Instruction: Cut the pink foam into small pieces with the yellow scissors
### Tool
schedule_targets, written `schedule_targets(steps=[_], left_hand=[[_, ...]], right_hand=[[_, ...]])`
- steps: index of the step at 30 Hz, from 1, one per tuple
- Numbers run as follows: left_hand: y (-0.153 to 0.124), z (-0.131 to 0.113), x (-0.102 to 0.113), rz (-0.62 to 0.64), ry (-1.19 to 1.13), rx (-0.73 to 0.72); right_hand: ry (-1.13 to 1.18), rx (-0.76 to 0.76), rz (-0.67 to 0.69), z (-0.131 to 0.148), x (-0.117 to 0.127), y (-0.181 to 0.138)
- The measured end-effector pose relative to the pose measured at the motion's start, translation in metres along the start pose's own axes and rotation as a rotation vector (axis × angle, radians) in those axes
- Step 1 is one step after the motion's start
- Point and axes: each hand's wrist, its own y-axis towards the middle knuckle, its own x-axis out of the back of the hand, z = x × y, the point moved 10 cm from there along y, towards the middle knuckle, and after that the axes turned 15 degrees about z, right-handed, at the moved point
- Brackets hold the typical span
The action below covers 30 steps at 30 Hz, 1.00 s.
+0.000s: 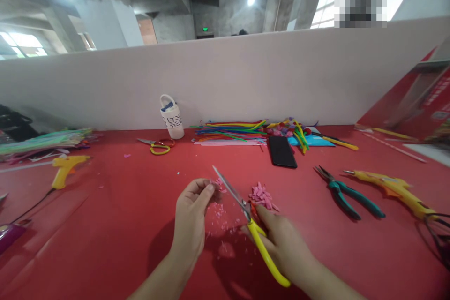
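My left hand (197,201) pinches a small pink piece (221,184) between thumb and fingertips, beside the scissor blades. My right hand (281,239) is closed around yellow-and-red handled scissors (228,183), whose blades point up and left toward the pink piece. Just beyond the right hand lies a pile of pink strips (262,195) on the red table. Tiny pink clippings (220,213) are scattered on the table below and between my hands. The fingers of the right hand are partly hidden by the scissor handles.
Pliers (339,192) and a yellow glue gun (390,185) lie at right, another glue gun (66,168) at left. Farther back are a black phone (282,151), colored pipe cleaners (232,131), second scissors (160,147) and a white cup (173,119) before a white partition (225,79).
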Motion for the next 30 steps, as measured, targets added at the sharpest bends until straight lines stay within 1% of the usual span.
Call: schedule_targets(steps=[2,5,7,9,13,18,22,25,30], left_hand=[[0.001,0.006,-0.004,0.035,0.018,0.049],[0.0,0.02,-0.018,0.138,0.076,0.15],[-0.002,0.032,-0.028,0.201,0.139,0.237],[-0.007,0.044,-0.036,0.261,0.207,0.317],[-0.014,0.056,-0.05,0.349,0.274,0.405],[-0.016,0.056,-0.053,0.352,0.312,0.419],[-0.017,0.062,-0.05,0.349,0.301,0.441],[-0.019,0.066,-0.053,0.393,0.237,0.468],[-0.027,0.073,-0.066,0.476,-0.007,0.546]], right_hand=[[0.253,-0.006,0.014,-0.006,0.0,0.003],[0.638,-0.039,0.037,-0.014,-0.002,0.005],[0.808,-0.102,0.062,-0.02,-0.006,0.005],[0.902,-0.144,0.08,-0.024,-0.009,0.003],[0.952,-0.132,0.11,-0.024,-0.011,0.004],[0.951,-0.141,0.151,-0.021,-0.012,0.004],[0.936,-0.145,0.181,-0.018,-0.013,0.004],[0.938,-0.142,0.186,-0.018,-0.013,0.005],[0.98,-0.115,0.174,-0.014,-0.013,0.005]])
